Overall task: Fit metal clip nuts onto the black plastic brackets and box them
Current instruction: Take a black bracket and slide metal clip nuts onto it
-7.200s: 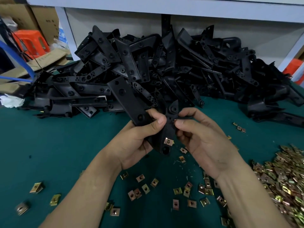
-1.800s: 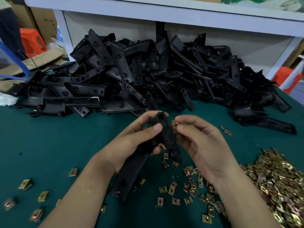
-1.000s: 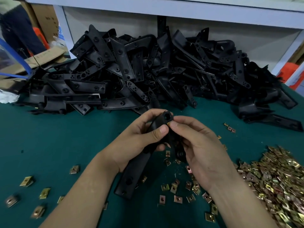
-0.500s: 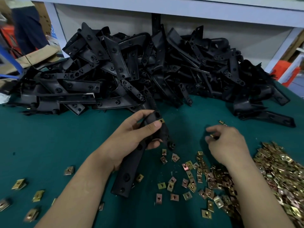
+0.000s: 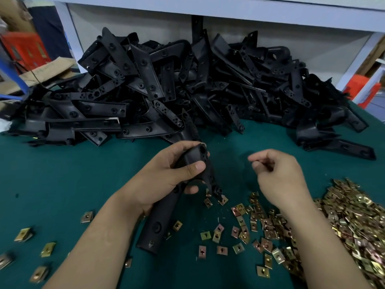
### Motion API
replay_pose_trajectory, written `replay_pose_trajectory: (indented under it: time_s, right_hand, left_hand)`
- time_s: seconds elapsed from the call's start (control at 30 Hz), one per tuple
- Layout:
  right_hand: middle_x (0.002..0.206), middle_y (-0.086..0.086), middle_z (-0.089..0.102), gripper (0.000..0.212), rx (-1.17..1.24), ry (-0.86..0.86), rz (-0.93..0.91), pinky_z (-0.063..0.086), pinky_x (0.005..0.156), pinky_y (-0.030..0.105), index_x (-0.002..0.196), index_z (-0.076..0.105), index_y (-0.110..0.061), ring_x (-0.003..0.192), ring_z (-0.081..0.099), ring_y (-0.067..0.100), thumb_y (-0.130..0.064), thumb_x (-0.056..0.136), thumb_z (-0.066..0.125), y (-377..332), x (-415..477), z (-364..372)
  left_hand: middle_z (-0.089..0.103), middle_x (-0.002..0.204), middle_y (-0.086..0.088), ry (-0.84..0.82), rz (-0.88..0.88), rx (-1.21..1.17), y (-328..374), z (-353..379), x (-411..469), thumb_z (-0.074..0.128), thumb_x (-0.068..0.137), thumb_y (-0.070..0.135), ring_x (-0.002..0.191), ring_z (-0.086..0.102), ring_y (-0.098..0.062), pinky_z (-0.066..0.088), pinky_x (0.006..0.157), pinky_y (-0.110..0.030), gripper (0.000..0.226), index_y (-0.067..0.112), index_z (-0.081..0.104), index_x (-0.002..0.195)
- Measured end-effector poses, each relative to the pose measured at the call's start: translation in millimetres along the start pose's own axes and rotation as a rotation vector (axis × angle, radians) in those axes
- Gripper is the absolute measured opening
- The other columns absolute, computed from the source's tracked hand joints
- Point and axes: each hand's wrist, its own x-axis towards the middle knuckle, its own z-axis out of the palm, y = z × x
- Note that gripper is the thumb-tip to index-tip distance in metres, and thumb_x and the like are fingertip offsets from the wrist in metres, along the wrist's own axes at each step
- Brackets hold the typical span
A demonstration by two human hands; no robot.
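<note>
Far left of the green table (image 5: 62,174): a few stray clip nuts (image 5: 23,234) lie flat, well apart from both hands.

Behind, across the whole back of the table: big heap of black brackets (image 5: 187,90), unsorted. No box in view.

Left hand (image 5: 166,180): clenched around one bracket (image 5: 158,217), thumb across its upper part, fingers wrapped behind. The bracket's long axis runs from its upper end, near the thumb and pointing away from the person, down and back toward the left forearm; its lower end rests on or just above the table. A short branch projects down to the right, its tip among a few loose nuts.

Right hand (image 5: 277,176): apart from the bracket, at about the same height as the left thumb, index finger and thumb drawn together in a pinch. Whether a nut sits in the pinch cannot be told; the spot is blurred and shadowed.

Right edge: the main pile of nuts (image 5: 350,222), with a scatter thinning toward the centre, directly below and beside the right hand.

Judgement: the right hand is the nearer one to the nuts, while the bracket's upper end lies to its left. The next fit would call for a leftward approach across the gap, nut mouth lined up with the bracket edge.
</note>
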Motion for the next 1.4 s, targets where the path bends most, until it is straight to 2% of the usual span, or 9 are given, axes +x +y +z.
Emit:
replay_pose_trajectory:
  time_s: [0.13, 0.27, 0.4, 0.6, 0.73, 0.83, 1.0, 1.2, 1.4]
  right_hand:
    - [0.09, -0.007, 0.072, 0.025, 0.308, -0.128, -0.076, 0.05, 0.065, 0.011, 0.092, 0.072, -0.03, 0.08, 0.065, 0.002, -0.007, 0.096, 0.064, -12, -8, 11]
    - [0.084, -0.005, 0.074, 0.024, 0.657, -0.316, -0.049, 0.053, 0.073, 0.016, 0.093, 0.078, -0.025, 0.079, 0.068, 0.006, -0.005, 0.095, 0.064, -21, -14, 16]
    - [0.084, -0.001, 0.072, 0.025, 0.813, -0.433, -0.033, 0.054, 0.075, 0.02, 0.085, 0.077, -0.025, 0.08, 0.068, 0.01, -0.005, 0.092, 0.064, -25, -16, 18]
    - [0.084, -0.005, 0.07, 0.024, 0.715, -0.454, -0.089, 0.053, 0.077, 0.023, 0.098, 0.078, -0.029, 0.079, 0.063, 0.007, -0.012, 0.096, 0.061, -26, -18, 17]
    - [0.089, 0.0, 0.074, 0.012, 0.78, -0.442, -0.045, 0.054, 0.092, 0.036, 0.089, 0.075, -0.03, 0.087, 0.067, 0.014, -0.024, 0.079, 0.071, -30, -21, 16]
    - [0.096, 0.004, 0.073, 0.015, 0.859, -0.449, 0.002, 0.05, 0.097, 0.041, 0.082, 0.074, -0.029, 0.092, 0.065, 0.02, -0.031, 0.068, 0.077, -31, -22, 15]
    - [0.09, 0.006, 0.069, 0.014, 1.01, -0.472, 0.072, 0.057, 0.083, 0.025, 0.085, 0.077, -0.019, 0.086, 0.066, 0.015, -0.015, 0.072, 0.073, -34, -23, 14]
    - [0.096, 0.012, 0.076, 0.018, 1.057, -0.482, 0.083, 0.057, 0.08, 0.024, 0.089, 0.076, -0.015, 0.088, 0.072, 0.018, -0.008, 0.072, 0.073, -39, -25, 11]
    - [0.093, 0.011, 0.076, 0.017, 1.058, -0.494, 0.139, 0.057, 0.072, 0.022, 0.083, 0.079, -0.017, 0.083, 0.074, 0.019, -0.013, 0.066, 0.077, -42, -28, 10]
  left_hand:
    - [0.072, 0.095, 0.004, -0.006, 0.006, -0.006, 0, -1, 0, 0.068, 0.09, 0.016, 0.077, 0.067, -0.007, 0.053, 0.063, -0.021, 0.037, 0.017, 0.062, 0.127]
    - [0.073, 0.098, 0.0, -0.037, 0.003, 0.002, 1, 0, -1, 0.069, 0.091, 0.018, 0.082, 0.07, -0.012, 0.055, 0.064, -0.022, 0.039, 0.019, 0.061, 0.129]
    - [0.072, 0.097, -0.002, -0.066, 0.003, 0.01, 2, 2, -3, 0.069, 0.091, 0.018, 0.082, 0.07, -0.016, 0.055, 0.065, -0.023, 0.041, 0.017, 0.06, 0.132]
    - [0.072, 0.097, -0.006, -0.091, -0.005, 0.005, 5, 4, -5, 0.068, 0.091, 0.018, 0.082, 0.069, -0.019, 0.056, 0.066, -0.023, 0.039, 0.016, 0.06, 0.129]
    - [0.071, 0.098, -0.009, -0.095, -0.007, -0.019, 6, 5, -6, 0.068, 0.09, 0.018, 0.081, 0.068, -0.021, 0.056, 0.065, -0.023, 0.041, 0.014, 0.059, 0.13]
    - [0.071, 0.099, -0.011, -0.1, -0.008, -0.035, 7, 6, -7, 0.068, 0.09, 0.018, 0.078, 0.068, -0.021, 0.056, 0.065, -0.023, 0.041, 0.014, 0.058, 0.13]
    - [0.07, 0.096, -0.011, -0.112, -0.008, -0.059, 6, 6, -7, 0.068, 0.09, 0.016, 0.076, 0.068, -0.021, 0.055, 0.064, -0.022, 0.041, 0.011, 0.058, 0.13]
    - [0.069, 0.096, -0.01, -0.123, 0.003, -0.073, 5, 5, -6, 0.068, 0.091, 0.016, 0.076, 0.067, -0.02, 0.055, 0.066, -0.022, 0.04, 0.012, 0.057, 0.13]
    - [0.07, 0.088, -0.007, -0.153, 0.037, -0.105, 5, 5, -7, 0.071, 0.09, 0.018, 0.072, 0.067, -0.018, 0.055, 0.067, -0.022, 0.037, 0.018, 0.061, 0.126]
